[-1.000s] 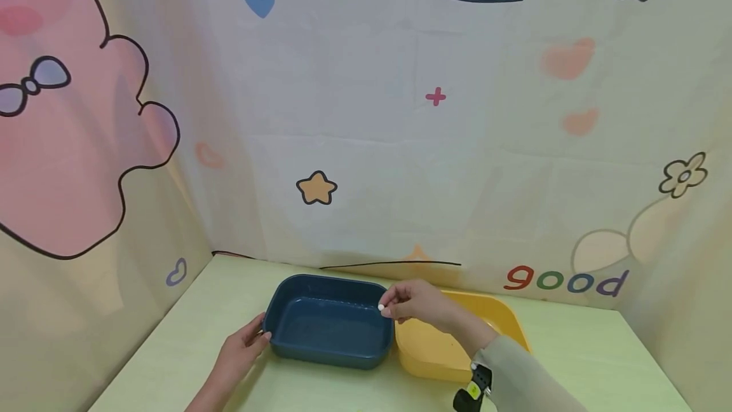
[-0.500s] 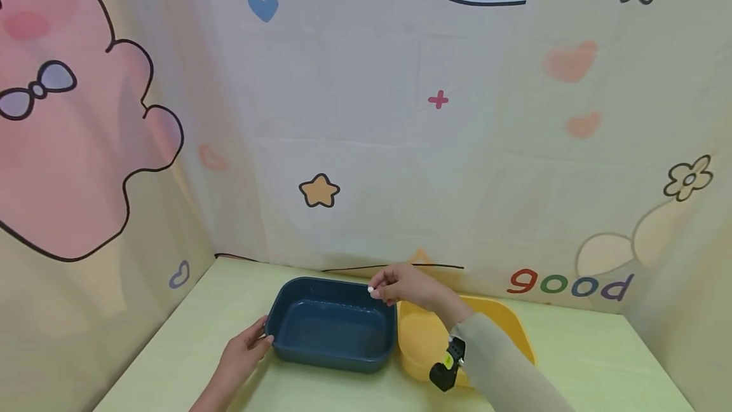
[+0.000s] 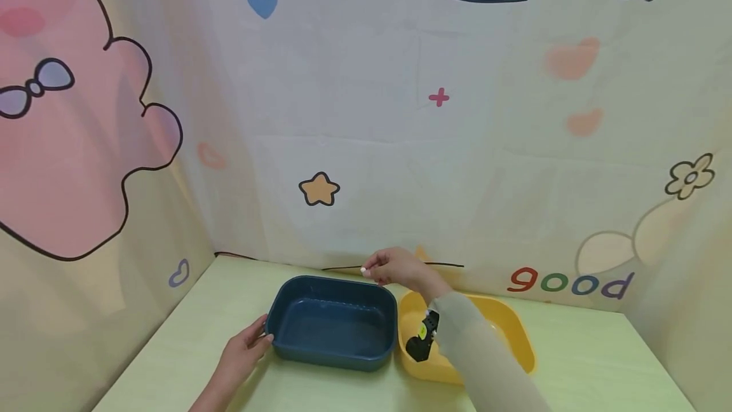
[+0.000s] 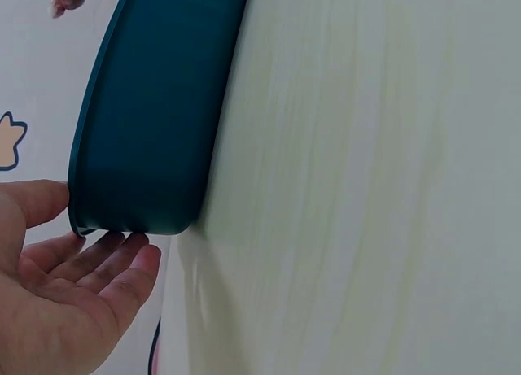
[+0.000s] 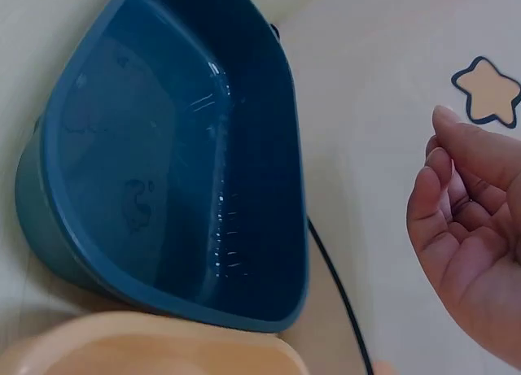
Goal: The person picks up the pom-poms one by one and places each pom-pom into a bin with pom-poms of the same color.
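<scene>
A dark blue rectangular basin (image 3: 332,359) stands on the table. My left hand (image 3: 243,350) holds its left end; in the left wrist view the thumb (image 4: 41,202) is at the rim and the fingers touch the end wall. Above the basin's back right rim, my right hand (image 3: 397,267) pinches a tiny white piece (image 3: 364,271) between thumb and fingertips. What kind of thing it is cannot be told. In the right wrist view the hand hides it. The basin's inside (image 5: 155,131) shows glints on its glossy floor and wall.
A yellow basin (image 3: 426,370) stands close against the blue one's right side, partly under my right forearm. The pale green table (image 3: 595,361) meets a printed cloth backdrop (image 3: 366,208) behind. A black wrist device (image 3: 422,339) hangs at my right cuff.
My right hand has moved up and slightly left, from over the basin's right end to above its back rim, with the white piece still pinched. The left hand stays at the basin.
</scene>
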A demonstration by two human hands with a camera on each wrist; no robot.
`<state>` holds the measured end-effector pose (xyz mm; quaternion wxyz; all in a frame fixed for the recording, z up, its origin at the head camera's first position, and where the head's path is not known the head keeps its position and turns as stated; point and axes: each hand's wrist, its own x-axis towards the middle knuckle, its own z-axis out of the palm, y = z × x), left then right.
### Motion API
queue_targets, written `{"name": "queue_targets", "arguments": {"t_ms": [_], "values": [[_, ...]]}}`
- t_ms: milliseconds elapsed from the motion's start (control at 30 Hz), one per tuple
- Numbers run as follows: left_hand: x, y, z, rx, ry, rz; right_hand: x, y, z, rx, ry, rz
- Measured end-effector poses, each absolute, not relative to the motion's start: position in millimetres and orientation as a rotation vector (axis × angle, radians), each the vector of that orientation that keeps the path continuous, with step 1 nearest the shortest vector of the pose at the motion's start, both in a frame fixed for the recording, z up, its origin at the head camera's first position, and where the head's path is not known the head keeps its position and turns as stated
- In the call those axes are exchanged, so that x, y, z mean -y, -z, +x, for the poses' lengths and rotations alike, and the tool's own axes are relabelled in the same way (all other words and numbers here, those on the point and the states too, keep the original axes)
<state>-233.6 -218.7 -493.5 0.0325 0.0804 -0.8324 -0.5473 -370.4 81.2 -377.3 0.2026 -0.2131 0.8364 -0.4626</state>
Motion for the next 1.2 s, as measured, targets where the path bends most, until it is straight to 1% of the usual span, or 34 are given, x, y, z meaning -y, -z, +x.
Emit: {"name": "queue_targets", "arguments": {"t_ms": [200, 367, 600, 900, 1200], "values": [[218.1, 493.4, -234.2, 2.575, 1.669, 0.263, -72.5, 389.7, -378.5, -2.268, 1.351, -0.582], [217.4, 493.4, -233.7, 2.575, 1.669, 0.271, -66.0, 403.2, -382.8, -2.291, 1.386, -0.521], [216.9, 492.5, -232.8, 2.553, 1.674, 0.268, -61.7, 421.1, -382.6, -2.293, 1.388, -0.505], [218.7, 496.9, -233.7, 2.548, 1.675, 0.258, -54.1, 432.9, -384.5, -2.268, 1.37, -0.441], [218.7, 494.6, -232.6, 2.54, 1.673, 0.259, -48.0, 436.1, -385.9, -2.221, 1.365, -0.415]]}}
